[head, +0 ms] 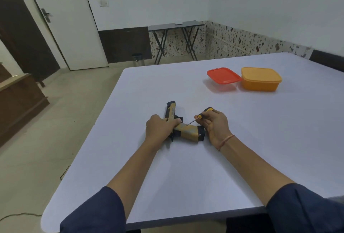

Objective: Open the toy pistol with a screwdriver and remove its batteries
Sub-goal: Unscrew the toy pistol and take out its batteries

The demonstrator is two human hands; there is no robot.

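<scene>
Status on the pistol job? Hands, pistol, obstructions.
Left hand holds toy pistol down on table. Right hand grips screwdriver, tip on pistol's handle. No batteries in sight. Red-lidded box, orange box far right, clear of work.

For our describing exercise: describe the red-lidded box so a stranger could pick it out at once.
On the white table, look far right: two plastic boxes sit side by side. The red-lidded box is the left one, clear-walled and lower than the orange box.

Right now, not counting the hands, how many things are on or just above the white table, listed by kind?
toy pistol: 1
screwdriver: 1
plastic boxes: 2 (red-lidded box, orange box)
Total: 4
</scene>
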